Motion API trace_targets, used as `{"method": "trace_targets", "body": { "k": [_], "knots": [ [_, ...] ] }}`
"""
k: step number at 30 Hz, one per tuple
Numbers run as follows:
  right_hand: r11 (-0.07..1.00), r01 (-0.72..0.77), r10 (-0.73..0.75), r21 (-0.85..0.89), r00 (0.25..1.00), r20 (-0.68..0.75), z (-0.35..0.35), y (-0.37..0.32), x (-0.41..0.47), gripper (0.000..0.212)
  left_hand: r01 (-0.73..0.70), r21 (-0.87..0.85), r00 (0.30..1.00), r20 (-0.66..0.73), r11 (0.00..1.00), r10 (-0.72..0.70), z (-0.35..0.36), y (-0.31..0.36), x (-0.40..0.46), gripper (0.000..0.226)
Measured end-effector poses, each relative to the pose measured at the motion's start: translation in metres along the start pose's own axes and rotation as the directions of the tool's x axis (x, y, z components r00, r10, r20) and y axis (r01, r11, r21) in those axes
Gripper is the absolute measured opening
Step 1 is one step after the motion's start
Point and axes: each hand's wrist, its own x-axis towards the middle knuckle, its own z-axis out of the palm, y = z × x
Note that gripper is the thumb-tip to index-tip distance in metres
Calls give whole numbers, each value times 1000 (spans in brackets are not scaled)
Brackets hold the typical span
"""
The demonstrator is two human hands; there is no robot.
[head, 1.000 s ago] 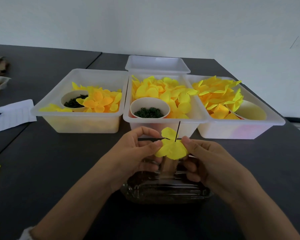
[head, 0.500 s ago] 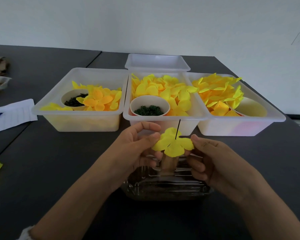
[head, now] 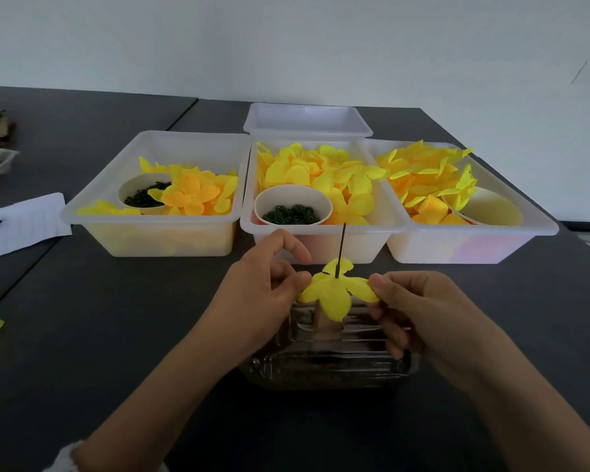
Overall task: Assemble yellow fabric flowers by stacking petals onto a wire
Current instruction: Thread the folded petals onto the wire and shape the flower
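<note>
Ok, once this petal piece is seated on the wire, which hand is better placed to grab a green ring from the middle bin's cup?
Probably the left hand: it sits just below the cup of green rings, while the right hand is farther right.

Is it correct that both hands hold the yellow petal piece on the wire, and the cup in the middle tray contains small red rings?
Not quite: the rings are dark green, not red. The head view shows the cup in the middle tray filled with small dark green rings. The rest holds: the left hand and right hand pinch the yellow petal piece threaded on the wire.
</note>
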Motion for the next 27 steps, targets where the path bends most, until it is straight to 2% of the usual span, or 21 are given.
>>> {"method": "trace_targets", "body": {
  "k": [7, 9, 11, 12, 14, 16, 18, 21, 25, 27],
  "knots": [
    [985, 22, -25, -172, 1000, -13, 0, 1, 0, 39, 39, 95, 995, 89, 995, -48, -12, 7, -1, 15],
    [984, 28, -37, -174, 998, -49, -4, 1, -1, 39, 47, 35, 999, 10, 998, -47, -18, 10, 0, 19],
    [982, 47, -69, -185, 991, -116, -11, 1, -2, 34, -53, -63, 992, -117, 997, 46, -20, 15, 0, 23],
    [977, 61, -93, -204, 984, -150, -15, 0, -2, 31, -127, -97, 984, -138, 987, 113, -20, 20, 0, 22],
    [968, 93, -141, -232, 970, -196, -23, -4, -4, 26, -214, -152, 976, -63, 965, 207, -11, 29, -3, 20],
    [964, 136, -188, -227, 956, -226, -27, -10, -5, 23, -218, -151, 971, 68, 964, 230, 5, 35, -3, 18],
    [960, 195, -245, -203, 934, -260, -27, -17, -4, 23, -233, -112, 961, 126, 966, 247, 23, 35, -1, 12],
    [945, 250, -303, -213, 913, -273, -24, -27, -1, 21, -181, -56, 974, 127, 982, 187, 36, 33, 2, 18],
    [900, 288, -370, -327, 901, -225, -19, -41, 12, 21, 13, 134, 979, 198, 991, -39, 35, 28, 7, 10],
    [879, 304, -391, -367, 900, -191, -15, -51, 27, 20, 38, 198, 979, 190, 980, -76, 35, 27, 6, 8]
  ]
}}
